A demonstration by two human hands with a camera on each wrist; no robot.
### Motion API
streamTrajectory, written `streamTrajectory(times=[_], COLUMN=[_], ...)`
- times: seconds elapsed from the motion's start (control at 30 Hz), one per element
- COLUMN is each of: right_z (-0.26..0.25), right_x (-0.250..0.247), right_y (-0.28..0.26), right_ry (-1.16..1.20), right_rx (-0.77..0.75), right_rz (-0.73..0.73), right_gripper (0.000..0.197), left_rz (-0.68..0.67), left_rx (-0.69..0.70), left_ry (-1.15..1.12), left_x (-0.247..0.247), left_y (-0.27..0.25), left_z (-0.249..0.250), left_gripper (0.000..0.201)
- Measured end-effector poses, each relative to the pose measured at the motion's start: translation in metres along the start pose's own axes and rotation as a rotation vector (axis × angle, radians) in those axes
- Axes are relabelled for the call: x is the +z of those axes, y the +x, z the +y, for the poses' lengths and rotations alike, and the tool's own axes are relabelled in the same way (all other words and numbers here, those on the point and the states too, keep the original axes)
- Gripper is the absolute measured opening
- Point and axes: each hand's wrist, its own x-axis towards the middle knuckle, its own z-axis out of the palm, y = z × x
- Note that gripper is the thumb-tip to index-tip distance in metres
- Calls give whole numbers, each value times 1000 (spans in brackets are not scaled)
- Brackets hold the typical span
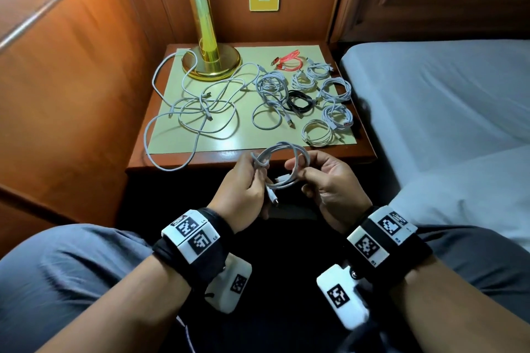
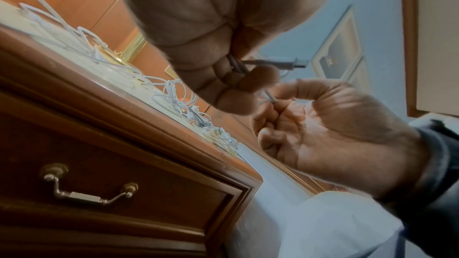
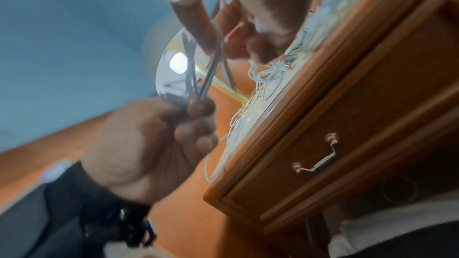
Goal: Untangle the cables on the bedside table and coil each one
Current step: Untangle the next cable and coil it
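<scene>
Bedside table: finished coils right of the brass lamp, a white tangle in front. Left hand clamps the white cable's loops, right hand pinches them. Coiling's under way; next, probably, tuck the loose plug end.

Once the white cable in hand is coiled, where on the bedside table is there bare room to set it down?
Bare mat lies along the front edge, between the tangled cables on the left and the front white coil. A smaller patch sits between the lamp base and the red cable. The right side is crowded with coils.

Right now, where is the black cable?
In the head view, the coiled black cable lies on the bedside table's right half, among white coils, in front of the red cable.
</scene>
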Motion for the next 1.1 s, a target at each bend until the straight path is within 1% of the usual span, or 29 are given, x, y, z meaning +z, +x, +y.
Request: streamTrajectory(times=[0.03, 0.07, 0.13, 0.17, 0.27, 0.37, 0.43, 0.5, 0.6, 0.67, 0.73, 0.83, 0.87, 1.0, 1.1], right_z=[-1, -2, -5, -6, -6, -7, -10, -14, -22, -27, -28, -23, -22, -22, -18], right_x=[-1, -3, -7, -8, -11, -12, -14, -14, -13, -13, -13, -11, -11, -13, -17], right_y=[0, 0, 0, 1, 2, 1, 0, 0, -1, -4, -7, -9, -9, -7, -4], right_ry=[6, -41, -270, -361, -438, -409, -407, -331, 42, 228, 269, 164, 132, -77, -246], right_rx=[7, -25, -146, -175, -124, -38, -1, 54, 207, 255, 256, 233, 227, 129, 41], right_rz=[-21, -33, -47, -63, -106, -99, -86, -115, -197, -241, -267, -241, -222, -183, -124], right_gripper=[14, 12, 8, 11, 19, 18, 17, 20, 34, 37, 41, 48, 47, 32, 26], left_rz=[11, 24, 58, 72, 87, 110, 130, 131, 137, 129, 101, 48, 43, 30, -6], left_rx=[-31, -62, -97, -94, -37, 20, 16, 11, 39, 32, 33, 114, 137, 177, 176], left_ry=[-45, -84, -118, -115, 27, 201, 248, 261, 327, 323, 318, 403, 416, 363, 289], left_x=[0, 0, -2, -3, -6, -6, -8, -10, -11, -9, -6, -1, -1, -1, 3], left_y=[1, 3, 5, 5, 5, 7, 9, 11, 8, 6, 4, 3, 2, 2, 3], left_z=[-1, -2, -3, -4, -3, -4, -7, -9, -6, -5, -6, -9, -9, -10, -16], left_gripper=[8, 9, 9, 9, 4, 10, 12, 13, 15, 18, 21, 35, 36, 29, 32])
